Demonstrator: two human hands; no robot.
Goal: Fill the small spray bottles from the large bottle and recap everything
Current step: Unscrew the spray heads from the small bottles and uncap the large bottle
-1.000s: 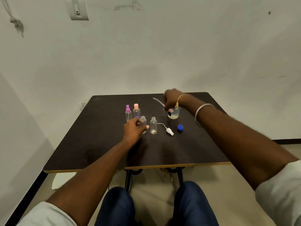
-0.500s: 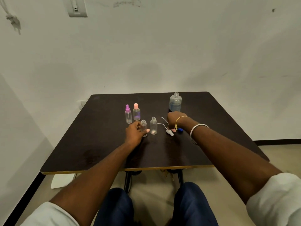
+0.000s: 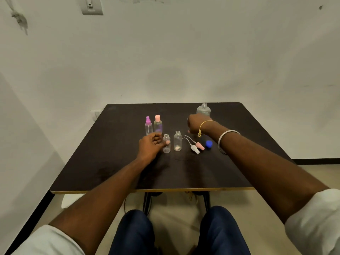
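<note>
counter: dark brown top with a pale edge band on the near side. It fills the middle of the frame, and the right forearm covers its near right corner.
purple-capped spray bottle: small, clear and upright, left of centre in the far row. The purple spray head is fitted and a dip tube shows inside. The fill level is hard to read.
pink-capped bottle: small, clear and upright, just right of the purple one. The pink cap is on and the lower body has a faint purplish tint.
left hand: thumb across the front of the first open bottle, fingers curled at its left side, gripping it.
first open bottle: small, clear and upright in the near row, with a bare threaded neck. Its contents cannot be made out.
second open bottle: the same kind, just right of the first and apart from it. A pale patch at the base may be liquid or glare.
white spray head: lying on the counter, with its thin tube running up-left.
right hand: back toward the camera, fingers curled. Whether they hold anything cannot be told.
pink spray head: lying just beside the white one.
large bottle: clear and upright, in the far right of the group, neck open. Its lower body is hidden behind the right hand.
blue cap: on the counter, right of the pink spray head.
</note>
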